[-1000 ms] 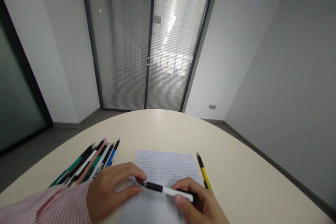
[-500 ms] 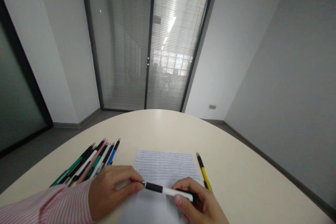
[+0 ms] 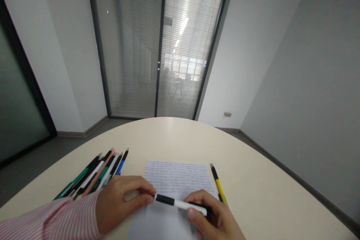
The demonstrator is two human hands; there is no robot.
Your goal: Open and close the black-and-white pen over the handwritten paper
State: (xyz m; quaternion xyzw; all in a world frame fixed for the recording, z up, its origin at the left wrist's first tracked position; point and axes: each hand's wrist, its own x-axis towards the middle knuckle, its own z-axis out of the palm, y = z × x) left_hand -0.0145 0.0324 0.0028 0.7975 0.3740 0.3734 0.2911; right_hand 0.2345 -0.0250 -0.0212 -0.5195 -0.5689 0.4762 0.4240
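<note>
A white pen with a black grip (image 3: 182, 204) lies crosswise between my two hands, above a sheet of paper (image 3: 177, 180) whose upper part is covered in lines of handwriting. The thumb and forefinger of my left hand (image 3: 123, 200) pinch the pen's tip end. My right hand (image 3: 209, 212) is closed around its clip end, thumb on the barrel; some of those fingers are hidden. Just beyond the right hand rests a yellow pen with a black grip (image 3: 218, 184), its lower end out of sight.
Left of the paper, several pens (image 3: 92, 174) in green, black, white, pink and blue lie side by side on the pale round-edged table (image 3: 168, 135). Past the table stands a glass partition with blinds (image 3: 157, 52), with walls on either side.
My left thumb and forefinger have shifted very slightly at the pen's tip. The pen and my right hand look the same.
</note>
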